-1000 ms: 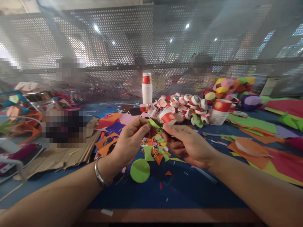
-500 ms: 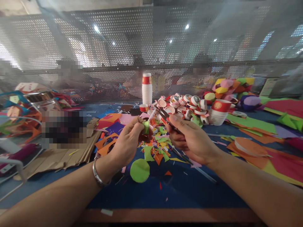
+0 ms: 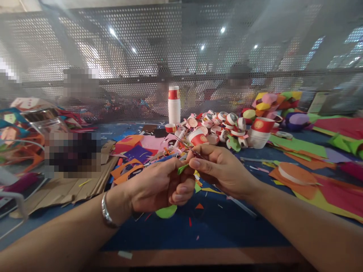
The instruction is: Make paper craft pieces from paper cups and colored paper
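My left hand [image 3: 163, 181], with a silver bangle on its wrist, is closed on a small folded piece of green paper [image 3: 182, 169]. Most of that piece is hidden by the fingers. My right hand [image 3: 218, 168] is closed around dark scissors [image 3: 193, 152], whose thin blades point up and left; their handles are mostly covered. Both hands meet at the fingertips above the blue table, touching or nearly so. Below my left hand lies a green paper disc [image 3: 166, 212], partly covered by it. Colourful paper scraps [image 3: 200, 181] are strewn beneath the hands.
A tall stack of paper cups [image 3: 174, 105] stands at the back. Right of it are a heap of cut cup pieces [image 3: 215, 126] and a shorter cup stack [image 3: 261, 132]. Flattened cardboard [image 3: 93, 181] lies left, coloured sheets [image 3: 326, 189] right. A perforated metal screen [image 3: 136, 45] rises behind.
My hands have come together, the right moving left and the left moving right. The green piece has turned between my left fingers, and my left hand now covers much of the disc.
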`<state>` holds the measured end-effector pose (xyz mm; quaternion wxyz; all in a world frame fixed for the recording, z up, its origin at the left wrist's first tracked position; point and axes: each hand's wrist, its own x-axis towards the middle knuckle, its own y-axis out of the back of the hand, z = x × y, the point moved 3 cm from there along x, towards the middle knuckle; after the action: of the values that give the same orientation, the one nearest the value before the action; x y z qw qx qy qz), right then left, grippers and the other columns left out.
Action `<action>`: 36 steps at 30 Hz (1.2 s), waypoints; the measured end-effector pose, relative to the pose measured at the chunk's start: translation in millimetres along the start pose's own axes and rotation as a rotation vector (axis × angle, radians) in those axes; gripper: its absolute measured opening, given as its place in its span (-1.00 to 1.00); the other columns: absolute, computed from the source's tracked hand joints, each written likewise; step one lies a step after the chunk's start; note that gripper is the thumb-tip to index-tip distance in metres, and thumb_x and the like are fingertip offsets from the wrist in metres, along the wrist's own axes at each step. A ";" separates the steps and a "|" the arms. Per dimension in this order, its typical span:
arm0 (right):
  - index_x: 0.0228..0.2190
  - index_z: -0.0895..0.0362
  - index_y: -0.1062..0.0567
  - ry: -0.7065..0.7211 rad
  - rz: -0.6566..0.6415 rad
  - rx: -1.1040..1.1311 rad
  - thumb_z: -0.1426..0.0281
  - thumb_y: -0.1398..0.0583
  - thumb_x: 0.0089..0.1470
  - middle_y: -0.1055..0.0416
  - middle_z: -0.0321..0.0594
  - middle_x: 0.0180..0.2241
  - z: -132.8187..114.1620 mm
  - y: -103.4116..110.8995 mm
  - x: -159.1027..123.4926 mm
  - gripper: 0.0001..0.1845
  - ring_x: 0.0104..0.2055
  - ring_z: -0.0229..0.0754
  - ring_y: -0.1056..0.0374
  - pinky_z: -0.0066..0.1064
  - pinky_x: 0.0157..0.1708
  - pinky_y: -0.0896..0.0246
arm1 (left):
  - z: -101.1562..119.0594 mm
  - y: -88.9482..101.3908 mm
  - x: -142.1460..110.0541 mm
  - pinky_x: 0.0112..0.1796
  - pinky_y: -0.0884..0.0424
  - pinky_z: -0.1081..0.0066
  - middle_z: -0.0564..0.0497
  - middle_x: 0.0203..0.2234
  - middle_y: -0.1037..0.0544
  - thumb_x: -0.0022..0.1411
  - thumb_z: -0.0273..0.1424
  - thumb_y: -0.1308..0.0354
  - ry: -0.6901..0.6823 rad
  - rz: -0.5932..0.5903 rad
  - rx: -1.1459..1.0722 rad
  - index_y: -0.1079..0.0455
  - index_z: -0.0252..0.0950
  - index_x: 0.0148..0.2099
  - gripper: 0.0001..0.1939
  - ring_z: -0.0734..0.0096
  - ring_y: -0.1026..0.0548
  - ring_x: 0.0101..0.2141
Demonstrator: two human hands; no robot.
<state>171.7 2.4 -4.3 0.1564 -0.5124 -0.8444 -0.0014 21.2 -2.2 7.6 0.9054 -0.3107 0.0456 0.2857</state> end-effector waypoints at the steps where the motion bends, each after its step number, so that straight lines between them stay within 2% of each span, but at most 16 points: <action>1: -0.32 0.16 -0.48 0.000 -0.007 0.008 0.22 -0.38 0.13 -0.20 -0.46 -0.53 -0.2 0.2 0.1 -0.71 -0.61 -0.49 0.08 -0.57 -0.66 0.25 | 0.6 -0.7 -0.4 -0.58 -0.18 0.62 0.09 -0.66 -0.26 0.52 -0.21 0.24 0.002 -0.007 -0.011 -0.29 -0.31 -0.37 -0.52 0.59 -0.18 -0.66; 5: -0.31 0.17 -0.54 0.022 -0.024 0.044 0.32 -0.44 0.04 -0.38 -0.36 -0.43 -1.9 -1.1 1.5 -0.75 -0.49 -0.45 -0.17 -0.60 -0.55 -0.01 | 1.1 -2.4 -1.3 -0.59 -0.18 0.62 0.09 -0.68 -0.24 0.52 -0.21 0.27 0.015 -0.045 -0.052 -0.31 -0.32 -0.38 -0.49 0.60 -0.16 -0.68; 8: -0.34 0.18 -0.55 0.058 -0.028 0.043 0.38 -0.47 -0.02 -0.43 -0.34 -0.39 -4.0 -2.9 2.4 -0.76 -0.38 -0.39 -0.30 -0.57 -0.41 -0.18 | 0.4 -0.8 -0.9 -0.60 -0.18 0.63 0.09 -0.69 -0.25 0.52 -0.23 0.26 0.033 -0.019 -0.062 -0.30 -0.34 -0.41 -0.49 0.61 -0.18 -0.69; 12: -0.37 0.15 -0.52 0.111 0.019 -0.062 0.37 -0.40 0.09 -0.40 -0.37 -0.41 -5.9 -0.6 2.1 -0.83 -0.38 -0.38 -0.29 -0.54 -0.33 -0.23 | 2.7 5.3 0.4 -0.62 -0.22 0.62 0.05 -0.69 -0.32 0.46 -0.29 0.16 0.028 0.064 -0.057 -0.34 -0.34 -0.39 -0.58 0.58 -0.27 -0.69; 15: -0.38 0.15 -0.53 0.161 0.058 -0.193 0.38 -0.41 0.08 -0.39 -0.37 -0.42 -7.0 2.5 1.4 -0.84 -0.37 -0.37 -0.28 -0.53 -0.32 -0.23 | 6.0 11.8 -0.1 -0.62 -0.31 0.62 -0.04 -0.63 -0.45 0.43 -0.32 0.11 0.000 0.139 -0.010 -0.41 -0.37 -0.35 -0.62 0.53 -0.41 -0.65; 18: -0.36 0.14 -0.54 0.198 0.065 -0.284 0.37 -0.41 0.07 -0.41 -0.36 -0.42 -8.3 4.3 1.5 -0.83 -0.37 -0.35 -0.28 -0.51 -0.35 -0.23 | 8.5 17.2 -1.2 -0.57 -0.36 0.66 -0.04 -0.55 -0.51 0.40 -0.45 0.03 -0.050 0.235 0.007 -0.44 -0.42 -0.36 -0.70 0.61 -0.44 -0.63; 21: -0.35 0.14 -0.54 0.218 0.085 -0.315 0.30 -0.39 0.11 -0.43 -0.32 -0.38 -10.5 6.4 2.1 -0.81 -0.31 -0.30 -0.32 -0.46 -0.29 -0.28 | 11.1 21.4 -1.0 -0.58 -0.32 0.71 0.04 -0.57 -0.50 0.32 -0.55 -0.10 -0.151 0.346 0.077 -0.43 -0.39 -0.37 -0.81 0.68 -0.42 -0.63; 24: -0.36 0.14 -0.52 0.205 0.135 -0.324 0.25 -0.39 0.09 -0.38 -0.32 -0.40 -11.4 9.6 3.2 -0.76 -0.33 -0.30 -0.28 -0.45 -0.34 -0.25 | 14.5 24.1 0.1 -0.55 -0.34 0.70 0.09 -0.57 -0.51 0.28 -0.53 -0.20 -0.296 0.389 0.270 -0.43 -0.36 -0.36 -0.88 0.69 -0.41 -0.62; 27: -0.36 0.15 -0.51 0.160 0.137 -0.270 0.26 -0.42 0.06 -0.38 -0.34 -0.42 -9.3 11.0 4.8 -0.73 -0.37 -0.33 -0.25 -0.46 -0.37 -0.20 | 17.2 24.7 -0.7 -0.54 -0.33 0.69 0.12 -0.56 -0.52 0.26 -0.49 -0.26 -0.434 0.381 0.487 -0.44 -0.34 -0.33 -0.91 0.70 -0.40 -0.61; 29: -0.35 0.16 -0.51 0.140 0.130 -0.248 0.28 -0.42 0.05 -0.39 -0.35 -0.42 -7.6 10.8 5.2 -0.74 -0.41 -0.36 -0.22 -0.48 -0.42 -0.14 | 17.9 24.1 -2.1 -0.53 -0.32 0.69 0.15 -0.55 -0.50 0.24 -0.48 -0.30 -0.503 0.371 0.551 -0.44 -0.33 -0.33 -0.90 0.71 -0.39 -0.60; 32: -0.35 0.17 -0.51 0.146 0.146 -0.257 0.30 -0.41 0.08 -0.29 -0.44 -0.52 -6.6 10.5 4.1 -0.76 -0.53 -0.42 -0.07 -0.49 -0.56 0.03 | 17.8 23.9 -2.7 -0.49 -0.34 0.68 0.15 -0.54 -0.48 0.18 -0.49 -0.34 -0.534 0.381 0.477 -0.44 -0.34 -0.36 -0.88 0.70 -0.40 -0.56; 36: -0.37 0.16 -0.48 0.171 0.173 -0.266 0.25 -0.37 0.13 -0.14 -0.50 -0.61 -7.1 10.2 2.1 -0.74 -0.61 -0.44 0.08 -0.44 -0.66 0.27 | 16.5 25.6 0.3 -0.47 -0.36 0.67 0.10 -0.55 -0.49 0.19 -0.51 -0.31 -0.462 0.403 0.282 -0.46 -0.38 -0.35 -0.92 0.67 -0.42 -0.54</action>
<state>181.5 7.9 1.4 0.1580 -0.5975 -0.7730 -0.1433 5.9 24.2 7.0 0.8511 -0.0942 -0.0614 0.5128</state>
